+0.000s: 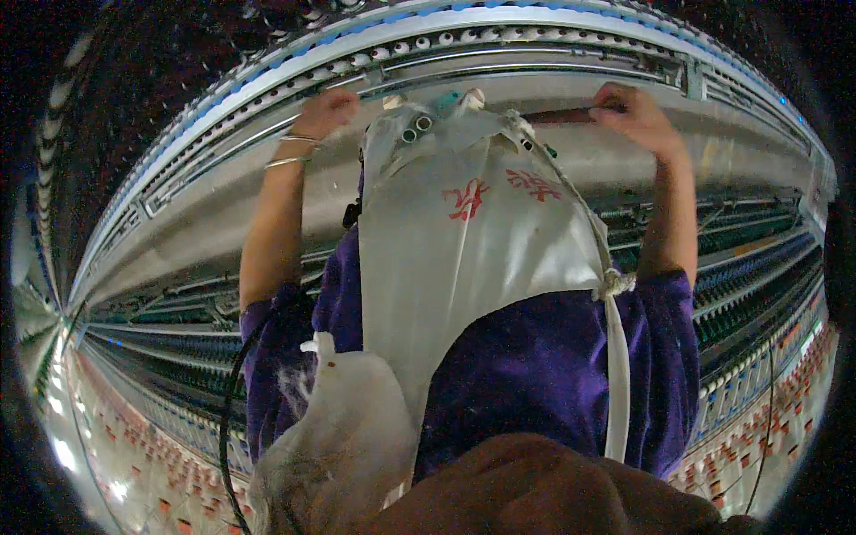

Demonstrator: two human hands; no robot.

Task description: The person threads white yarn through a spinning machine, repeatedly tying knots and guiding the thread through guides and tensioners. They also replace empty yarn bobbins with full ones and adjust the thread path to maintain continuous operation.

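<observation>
My left hand (pixel 332 111), with bangles (pixel 292 159) at the wrist, is raised beside the machine's metal rail. Its fingers are curled together, and whatever they may hold is hidden. On the other side, my right hand (pixel 624 114) is closed round the end of a dark, narrow, stick-like thing (pixel 562 116) that points left toward my apron. I wear a whitish apron (pixel 446 259) with red marks over a purple top. At the apron's far end, ring-ended tubes (pixel 416 129) and pale and green bits (pixel 471 98) bulge out.
A long textile machine with a row of white bobbins (pixel 446 39) under a blue-edged rail (pixel 526 11) curves across the far side. Rows of dark green spindles (pixel 740 232) run behind me. A black cable (pixel 230 428) hangs at the left, and a white cloth bag (pixel 357 401) is near.
</observation>
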